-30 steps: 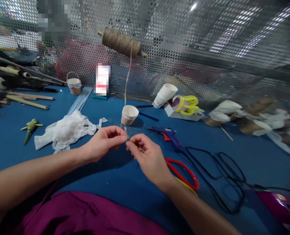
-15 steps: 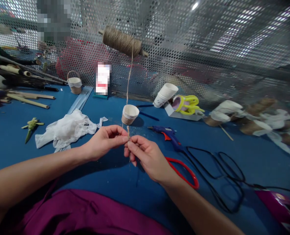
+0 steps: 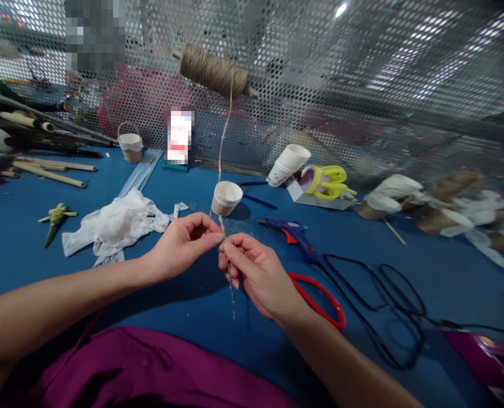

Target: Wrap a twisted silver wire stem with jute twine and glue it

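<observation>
Jute twine [image 3: 221, 153] runs down from a spool [image 3: 212, 70] on the mesh, past a small twine-wrapped paper cup [image 3: 226, 198], to my hands. My left hand [image 3: 184, 245] pinches the twine between thumb and forefinger. Just to its right, my right hand [image 3: 252, 266] pinches the same twine lower down, fingers curled. Below my right fingers hangs a thin, dark-looking end [image 3: 232, 303]; what it is made of is hard to make out. The cup stands upright on the blue table just beyond my fingertips.
A blue glue gun [image 3: 292, 233] with a looping black cable lies to the right, near a red ring-shaped handle [image 3: 324, 300]. White lace [image 3: 122, 224] lies left. Farther back are a small handled basket [image 3: 131, 146], stacked paper cups [image 3: 288, 164] and yellow-handled scissors [image 3: 328, 178].
The end hanging below my right hand now reaches lower and shows more length. Both hands stay close together, still pinching the twine; the cup has not moved.
</observation>
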{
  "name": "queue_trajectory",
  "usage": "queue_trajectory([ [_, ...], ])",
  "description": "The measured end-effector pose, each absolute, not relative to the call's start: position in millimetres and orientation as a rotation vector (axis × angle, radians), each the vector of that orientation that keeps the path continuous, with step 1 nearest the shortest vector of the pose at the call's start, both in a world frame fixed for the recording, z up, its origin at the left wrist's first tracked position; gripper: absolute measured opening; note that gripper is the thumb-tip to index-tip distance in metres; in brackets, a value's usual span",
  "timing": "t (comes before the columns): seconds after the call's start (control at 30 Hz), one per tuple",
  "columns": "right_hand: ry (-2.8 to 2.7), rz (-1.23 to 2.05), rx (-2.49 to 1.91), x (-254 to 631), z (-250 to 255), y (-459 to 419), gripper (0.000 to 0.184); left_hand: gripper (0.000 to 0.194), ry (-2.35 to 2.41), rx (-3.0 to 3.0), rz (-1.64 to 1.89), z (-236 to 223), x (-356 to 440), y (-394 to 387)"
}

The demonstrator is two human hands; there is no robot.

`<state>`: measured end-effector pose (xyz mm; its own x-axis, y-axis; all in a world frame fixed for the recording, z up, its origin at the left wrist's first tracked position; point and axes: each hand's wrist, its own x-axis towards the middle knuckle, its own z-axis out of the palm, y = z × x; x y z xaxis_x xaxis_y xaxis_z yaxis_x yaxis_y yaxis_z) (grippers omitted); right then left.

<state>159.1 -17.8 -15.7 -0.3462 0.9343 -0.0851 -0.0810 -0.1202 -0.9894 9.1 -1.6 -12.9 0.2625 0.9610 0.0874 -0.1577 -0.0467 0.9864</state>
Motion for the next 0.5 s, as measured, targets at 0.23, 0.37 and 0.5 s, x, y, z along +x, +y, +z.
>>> queue_trajectory([
  [0.23, -1.336, 1.605, -0.993, 158, -16, -18, 0.014, 0.015, 0.804, 1.187, 1.040, -18, 6, 2],
  [0.37, -1.461, 1.610, -1.009, 161, -13, -17, 0.016, 0.019, 0.719, 1.150, 0.962, -22, 4, 3],
  [0.5, -1.834, 1.357, -1.225, 163, 0, -17, 0.020, 0.019, 0.704, 1.164, 0.962, -24, 3, 4],
])
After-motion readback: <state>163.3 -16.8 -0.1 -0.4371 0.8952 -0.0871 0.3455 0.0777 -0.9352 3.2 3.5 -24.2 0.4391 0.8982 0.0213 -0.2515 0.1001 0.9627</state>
